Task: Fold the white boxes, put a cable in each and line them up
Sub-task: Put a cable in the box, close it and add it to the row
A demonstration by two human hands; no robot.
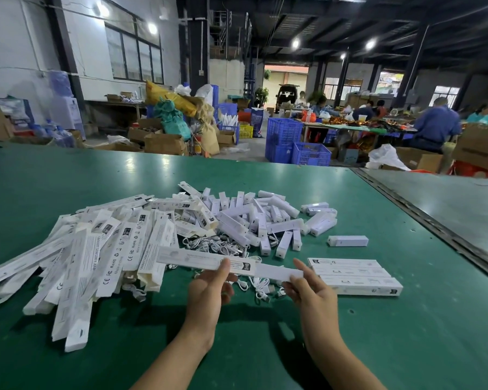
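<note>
My left hand (210, 288) pinches a long white printed box (197, 258) held level above the green table (406, 333). A plain white bar (276, 273) sticks out of the box's right end, and my right hand (307, 285) grips that bar. White cables (217, 246) lie in a loose tangle just behind and under my hands. Three closed boxes (355, 275) lie side by side to the right of my right hand. A big heap of flat unfolded boxes (96, 254) spreads over the left of the table.
Several short white bars (265, 218) are piled behind the cables, one white bar (347, 240) lying apart at the right. A metal seam (434, 220) runs along the table's right side. Beyond the table are blue crates (293, 144), cardboard boxes and seated people.
</note>
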